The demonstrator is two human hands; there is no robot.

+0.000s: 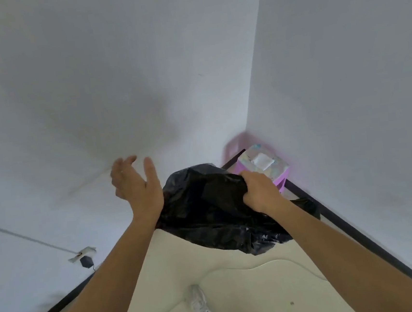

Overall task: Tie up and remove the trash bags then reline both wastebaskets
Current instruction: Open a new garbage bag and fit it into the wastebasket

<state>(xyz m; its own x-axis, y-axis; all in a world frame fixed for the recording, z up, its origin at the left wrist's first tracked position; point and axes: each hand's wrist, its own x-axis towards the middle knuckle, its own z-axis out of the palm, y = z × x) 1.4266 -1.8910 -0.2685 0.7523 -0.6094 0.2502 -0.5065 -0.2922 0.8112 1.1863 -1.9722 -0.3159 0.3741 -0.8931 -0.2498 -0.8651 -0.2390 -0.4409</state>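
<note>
A crumpled black trash bag [212, 210] hangs in front of me above the cream floor. My right hand [260, 191] grips its upper right edge, fingers curled into the plastic. My left hand [134, 185] is raised at the bag's left side with fingers spread and holds nothing; its wrist covers the bag's left edge. No wastebasket shows clearly; whatever is under the bag is hidden.
A purple plastic stand [281, 180] sits in the wall corner with a tissue pack [261, 162] on top. White walls meet there, edged by a dark baseboard [353, 232]. A small black plug on a cord [86, 261] hangs at the left wall. My white shoe [200, 304] is below.
</note>
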